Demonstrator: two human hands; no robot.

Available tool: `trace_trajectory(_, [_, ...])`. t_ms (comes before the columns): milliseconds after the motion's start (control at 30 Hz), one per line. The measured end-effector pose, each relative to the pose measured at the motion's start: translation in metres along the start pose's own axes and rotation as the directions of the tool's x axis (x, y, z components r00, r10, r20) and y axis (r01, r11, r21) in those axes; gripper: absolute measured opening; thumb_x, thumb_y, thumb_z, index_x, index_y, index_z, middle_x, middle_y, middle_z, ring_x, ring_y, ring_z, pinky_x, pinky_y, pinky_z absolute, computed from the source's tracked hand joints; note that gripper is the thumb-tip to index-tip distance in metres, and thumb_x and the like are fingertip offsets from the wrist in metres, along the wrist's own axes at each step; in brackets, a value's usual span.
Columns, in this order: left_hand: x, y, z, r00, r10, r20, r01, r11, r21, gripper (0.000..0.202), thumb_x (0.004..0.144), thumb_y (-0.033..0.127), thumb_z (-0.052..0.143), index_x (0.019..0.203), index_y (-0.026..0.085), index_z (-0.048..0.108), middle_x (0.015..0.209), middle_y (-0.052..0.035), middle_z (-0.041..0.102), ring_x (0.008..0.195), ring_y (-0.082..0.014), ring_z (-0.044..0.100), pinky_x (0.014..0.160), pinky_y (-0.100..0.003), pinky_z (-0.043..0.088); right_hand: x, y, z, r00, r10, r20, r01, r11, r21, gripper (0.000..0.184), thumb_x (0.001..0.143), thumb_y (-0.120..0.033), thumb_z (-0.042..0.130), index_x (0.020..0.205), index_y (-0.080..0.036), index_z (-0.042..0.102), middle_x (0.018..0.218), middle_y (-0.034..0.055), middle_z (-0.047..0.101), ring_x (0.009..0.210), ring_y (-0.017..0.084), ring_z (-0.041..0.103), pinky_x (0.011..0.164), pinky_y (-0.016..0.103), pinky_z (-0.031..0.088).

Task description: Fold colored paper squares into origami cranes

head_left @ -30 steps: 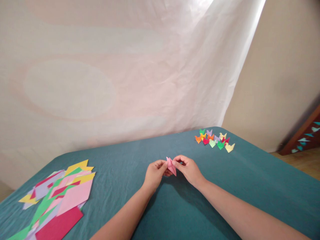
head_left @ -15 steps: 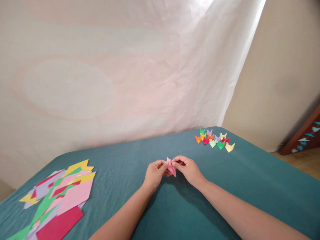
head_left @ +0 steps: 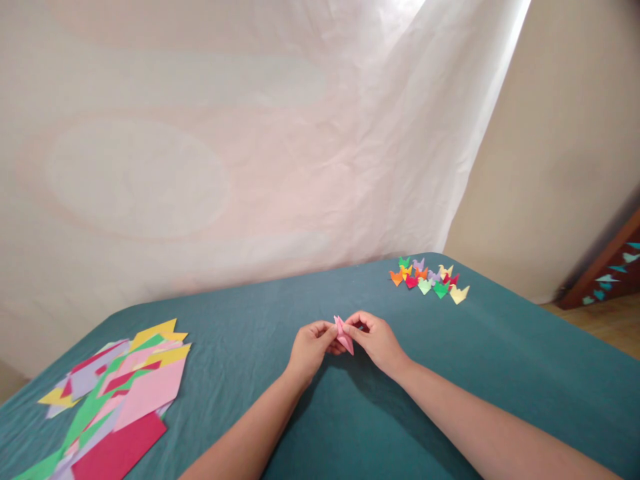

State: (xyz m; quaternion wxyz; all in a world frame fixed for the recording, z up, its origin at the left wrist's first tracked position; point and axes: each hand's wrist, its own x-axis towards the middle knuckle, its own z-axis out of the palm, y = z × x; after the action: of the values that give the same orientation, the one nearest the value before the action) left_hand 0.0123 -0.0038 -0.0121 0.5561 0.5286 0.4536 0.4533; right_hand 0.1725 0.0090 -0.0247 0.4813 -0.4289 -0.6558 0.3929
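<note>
A small pink folded paper piece (head_left: 344, 335) is held just above the teal tablecloth (head_left: 500, 373) near the table's middle. My left hand (head_left: 311, 348) pinches its left side with thumb and fingers closed. Pinching the right side is my right hand (head_left: 376, 340), fingers curled. The lower tip of the paper points down toward the cloth. Both forearms reach in from the bottom of the view.
A loose pile of coloured paper sheets (head_left: 115, 393) lies at the near left. Several small folded paper birds (head_left: 430, 279) in mixed colours sit at the far right of the table. A pale sheet hangs behind the table.
Both hands have stayed in place with the pink piece between them; the paper has shifted only slightly in the fingers.
</note>
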Motion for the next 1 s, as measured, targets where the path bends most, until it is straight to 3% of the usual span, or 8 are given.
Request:
trace_trajectory(400, [-0.0026,0.0002,0.0013,1.0,0.012,0.021,-0.012,1.0,-0.001,0.041,0.073,0.052,0.064,0.077,0.012,0.066,0.073,-0.0099,0.07,0.062,-0.0162,0.064,0.059,-0.025,0.049,-0.0019,-0.0039,0.0006,0.999,-0.002,-0.051,0.002,1.0,0.0,0.022,0.079,-0.039,0.061,0.072,-0.018,0.063,0.065,0.0003,0.065,0.059,0.015,0.058,0.056,0.024,0.044])
trace_trajectory(600, [-0.0043,0.0029,0.005,0.998,0.066,-0.023,-0.063,0.992,0.113,0.033,0.071,0.045,0.067,0.076,0.013,0.067,0.07,-0.0082,0.069,0.063,-0.0168,0.063,0.056,-0.023,0.048,-0.0021,-0.0022,0.0026,0.997,-0.002,-0.074,0.001,1.0,-0.003,0.02,0.078,-0.037,0.063,0.074,-0.018,0.064,0.068,0.0004,0.067,0.061,0.015,0.059,0.059,0.025,0.046])
trace_trajectory(800, [-0.0067,0.0054,0.0058,0.987,0.158,-0.036,-0.142,0.952,0.272,0.023,0.078,0.035,0.058,0.073,0.015,0.068,0.07,-0.0048,0.07,0.063,-0.0154,0.062,0.059,-0.023,0.046,0.0011,0.0007,0.0014,0.999,0.039,0.027,-0.041,0.997,0.07,0.021,0.078,-0.038,0.062,0.081,-0.017,0.066,0.075,0.0022,0.069,0.067,0.016,0.062,0.064,0.026,0.047])
trace_trajectory(1000, [-0.0036,-0.0031,0.0048,0.99,0.137,-0.046,-0.123,0.965,0.233,0.021,0.078,0.034,0.058,0.077,0.015,0.067,0.07,-0.0044,0.069,0.063,-0.0159,0.062,0.058,-0.024,0.047,-0.0002,0.0013,0.0009,1.0,0.022,-0.013,-0.021,1.0,0.014,0.02,0.079,-0.037,0.062,0.078,-0.017,0.066,0.072,0.0013,0.068,0.065,0.016,0.06,0.063,0.025,0.045])
